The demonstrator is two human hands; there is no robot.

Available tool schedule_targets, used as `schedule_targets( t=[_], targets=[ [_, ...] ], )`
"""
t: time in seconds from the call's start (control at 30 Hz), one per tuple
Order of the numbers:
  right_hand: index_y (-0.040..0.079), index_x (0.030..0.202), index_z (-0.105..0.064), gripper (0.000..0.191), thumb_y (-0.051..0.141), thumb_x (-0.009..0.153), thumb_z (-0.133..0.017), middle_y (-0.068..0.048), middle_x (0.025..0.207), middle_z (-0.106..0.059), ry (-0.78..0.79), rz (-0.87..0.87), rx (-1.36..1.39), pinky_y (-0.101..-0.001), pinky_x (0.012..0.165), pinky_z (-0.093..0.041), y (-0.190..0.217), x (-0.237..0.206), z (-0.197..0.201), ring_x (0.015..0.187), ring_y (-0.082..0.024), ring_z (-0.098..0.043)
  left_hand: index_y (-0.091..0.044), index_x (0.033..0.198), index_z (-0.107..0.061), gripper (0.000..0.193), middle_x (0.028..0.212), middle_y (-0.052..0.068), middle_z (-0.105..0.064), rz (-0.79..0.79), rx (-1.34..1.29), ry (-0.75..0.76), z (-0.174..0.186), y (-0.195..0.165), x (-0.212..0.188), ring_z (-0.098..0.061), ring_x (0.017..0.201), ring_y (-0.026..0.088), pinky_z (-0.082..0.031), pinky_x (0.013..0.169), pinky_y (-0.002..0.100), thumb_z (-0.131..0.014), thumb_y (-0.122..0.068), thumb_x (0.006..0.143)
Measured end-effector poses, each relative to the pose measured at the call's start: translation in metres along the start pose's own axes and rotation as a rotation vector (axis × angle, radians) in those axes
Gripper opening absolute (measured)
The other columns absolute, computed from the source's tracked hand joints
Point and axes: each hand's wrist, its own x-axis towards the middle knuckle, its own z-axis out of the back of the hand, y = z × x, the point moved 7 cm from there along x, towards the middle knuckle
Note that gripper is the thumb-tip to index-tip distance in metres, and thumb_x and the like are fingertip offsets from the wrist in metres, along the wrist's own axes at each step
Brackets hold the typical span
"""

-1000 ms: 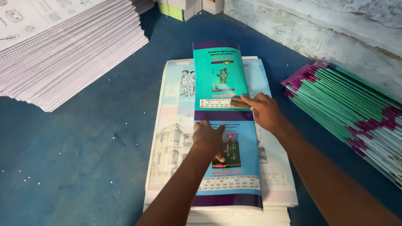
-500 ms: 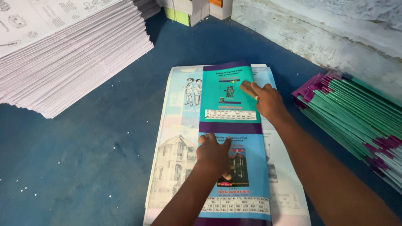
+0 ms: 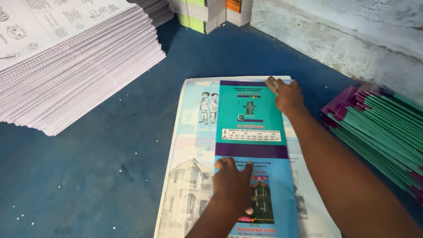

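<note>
Seen from the head camera, a person works over a long folded cover sheet (image 3: 253, 145), teal on its far half and blue on its near half with a purple band between, lying on a larger pale printed sheet (image 3: 187, 176) spread on a blue counter (image 3: 101, 176). The left hand (image 3: 232, 180) presses flat on the blue near half, fingers (image 3: 220, 164) spread and open, gripping nothing. The right hand (image 3: 286, 94) rests at the far right corner of the teal half, fingers curled over the sheet's edge; motion blur leaves it unclear whether they pinch the corner or only press it, though something pale shows at the fingertips. To the left, well apart from the hands, stands a tall stack of white printed pages (image 3: 75, 66). To the right, near the right forearm, a slanted pile of green and magenta covers (image 3: 383, 132) leans across the counter. At the far edge, bundled booklets (image 3: 207, 13) sit against a rough whitewashed wall (image 3: 343, 39).
</note>
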Motion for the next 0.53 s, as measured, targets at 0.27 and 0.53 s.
schedule_targets(
  t=[0.27,0.53],
  targets=[
    [0.009,0.15,-0.053,0.067,0.008,0.085,-0.068,-0.023,0.128,-0.067,0.017,0.124,-0.042,-0.0487,0.1,-0.049,0.002,0.028,-0.011,0.12,-0.044,-0.056,-0.024,0.161,-0.028,0.129,0.149,0.033,-0.03,0.014,-0.017,0.03,-0.001,0.002,0.006,-0.024,0.141,0.056,-0.058,0.092,0.05,-0.101,-0.042,0.056],
    [0.019,0.151,-0.056,0.059,0.014,0.093,-0.069,-0.032,0.126,-0.061,0.035,0.215,0.061,-0.0458,0.099,-0.051,-0.013,-0.001,0.001,0.111,-0.044,-0.064,-0.027,0.162,-0.027,0.131,0.154,0.032,-0.029,0.026,-0.003,0.047,0.003,-0.002,-0.003,-0.025,0.144,0.054,-0.058,0.095,0.05,-0.1,-0.044,0.055]
  ],
)
